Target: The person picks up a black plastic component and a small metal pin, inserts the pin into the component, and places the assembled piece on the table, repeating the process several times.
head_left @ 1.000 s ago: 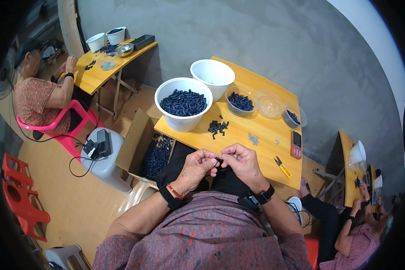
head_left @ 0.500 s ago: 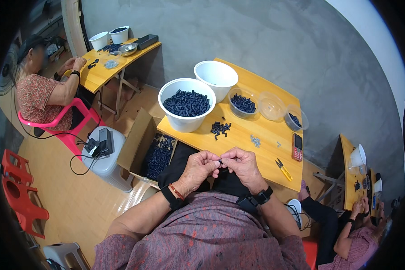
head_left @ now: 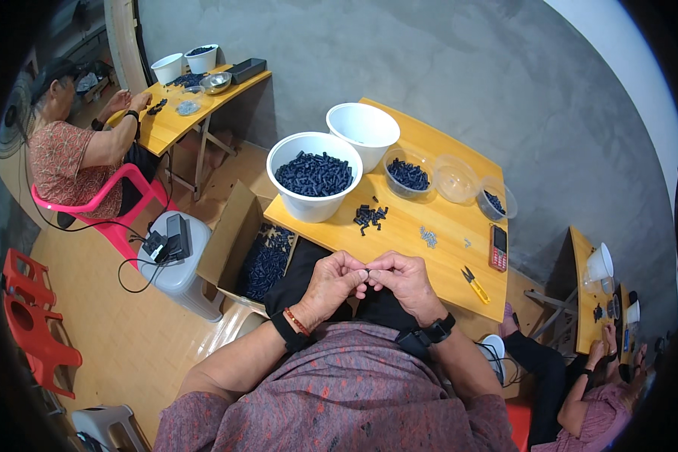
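Observation:
My left hand (head_left: 330,288) and my right hand (head_left: 404,285) meet in front of my lap, just off the near edge of the wooden table (head_left: 444,275). Thumbs and forefingers of both are pinched tip to tip. A small black piece (head_left: 367,272) barely shows between them; the fingers hide most of it. Beyond my hands lies a loose pile of short black tubular pieces (head_left: 371,218). To its right is a small heap of silver-grey metal bits (head_left: 428,236). Yellow-handled thread snips (head_left: 475,286) rest near the table's right edge.
A white bucket (head_left: 314,203) full of black pieces stands left, another white bucket (head_left: 380,154) behind it. Clear tubs (head_left: 408,188) line the back near a red phone (head_left: 498,248). A carton (head_left: 226,245) of black pieces is lower left. Other people sit at side tables.
My fingertips have closed tighter round the small black piece, so less of it shows. The co-worker at the left has moved their hands slightly apart.

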`<state>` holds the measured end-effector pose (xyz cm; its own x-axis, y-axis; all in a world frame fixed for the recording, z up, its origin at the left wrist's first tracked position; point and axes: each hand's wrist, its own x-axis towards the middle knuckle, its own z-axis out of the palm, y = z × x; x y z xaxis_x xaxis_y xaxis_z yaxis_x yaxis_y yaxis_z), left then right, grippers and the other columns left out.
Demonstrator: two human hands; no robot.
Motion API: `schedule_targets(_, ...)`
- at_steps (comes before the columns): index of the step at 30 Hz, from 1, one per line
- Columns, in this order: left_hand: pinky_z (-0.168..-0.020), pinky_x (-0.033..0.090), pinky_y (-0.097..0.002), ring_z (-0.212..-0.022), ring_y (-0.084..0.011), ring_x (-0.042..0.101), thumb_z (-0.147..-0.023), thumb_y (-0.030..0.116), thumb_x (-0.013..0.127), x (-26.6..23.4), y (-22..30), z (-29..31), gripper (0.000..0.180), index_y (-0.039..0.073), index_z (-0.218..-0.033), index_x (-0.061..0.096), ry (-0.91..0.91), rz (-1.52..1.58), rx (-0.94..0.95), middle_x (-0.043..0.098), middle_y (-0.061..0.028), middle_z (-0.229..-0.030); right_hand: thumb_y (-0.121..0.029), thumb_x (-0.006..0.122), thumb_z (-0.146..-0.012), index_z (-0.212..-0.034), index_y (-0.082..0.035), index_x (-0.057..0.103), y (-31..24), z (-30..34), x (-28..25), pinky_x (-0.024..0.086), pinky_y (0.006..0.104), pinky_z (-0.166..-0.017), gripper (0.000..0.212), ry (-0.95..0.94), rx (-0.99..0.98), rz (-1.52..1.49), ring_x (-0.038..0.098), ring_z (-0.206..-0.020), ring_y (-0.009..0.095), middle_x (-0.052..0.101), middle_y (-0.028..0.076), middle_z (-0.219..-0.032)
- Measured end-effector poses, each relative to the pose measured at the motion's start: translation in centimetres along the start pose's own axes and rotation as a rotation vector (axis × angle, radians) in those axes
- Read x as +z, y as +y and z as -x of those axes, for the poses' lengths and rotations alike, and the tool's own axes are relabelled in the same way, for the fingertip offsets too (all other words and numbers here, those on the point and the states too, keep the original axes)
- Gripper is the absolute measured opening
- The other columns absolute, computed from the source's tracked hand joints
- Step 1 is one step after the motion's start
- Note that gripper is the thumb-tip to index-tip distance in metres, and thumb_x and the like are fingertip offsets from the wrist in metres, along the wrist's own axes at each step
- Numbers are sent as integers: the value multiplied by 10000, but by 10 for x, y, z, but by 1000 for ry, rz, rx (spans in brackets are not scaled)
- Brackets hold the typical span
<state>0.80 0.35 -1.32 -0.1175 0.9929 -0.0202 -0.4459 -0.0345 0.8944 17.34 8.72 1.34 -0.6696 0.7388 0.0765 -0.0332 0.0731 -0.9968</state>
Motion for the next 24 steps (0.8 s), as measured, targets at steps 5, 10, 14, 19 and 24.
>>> schedule_targets(5,-628,564,-275,-681,-135,635,-928,28,624,0,4,1,64,0,-952,571,-8,138,-97,667,-112,-858,8,684,-871,-991,32,683,-7,2,1,551,227,-661,122,46,67,-110,655,-734,117,691,89,-907)
schedule_targets(10,-632,568,-282,-678,-139,635,-922,36,634,-2,5,0,72,4,-944,573,-4,160,-116,662,-110,-854,2,649,-899,-948,33,682,-11,2,7,552,223,-662,66,35,39,48,654,-717,95,693,76,-847)
schedule_targets(14,-622,567,-277,-671,-138,633,-922,29,631,-2,5,0,67,4,-939,571,-2,155,-107,657,-103,-843,-9,649,-896,-900,21,694,-8,1,11,542,226,-646,55,20,-89,188,643,-701,93,662,43,-805)
schedule_targets(19,-602,566,-270,-650,-132,624,-920,9,621,-4,2,-1,58,7,-932,564,41,89,-65,647,-85,-825,-42,652,-887,-931,20,706,-9,-3,11,527,235,-632,94,-62,-183,354,638,-691,105,644,45,-782)
schedule_targets(24,-611,567,-271,-656,-126,616,-911,3,623,-12,4,-9,65,13,-936,564,192,103,-23,633,-75,-822,-34,640,-869,-1001,59,674,-25,-31,3,520,279,-635,165,87,146,266,661,-723,147,680,127,-806)
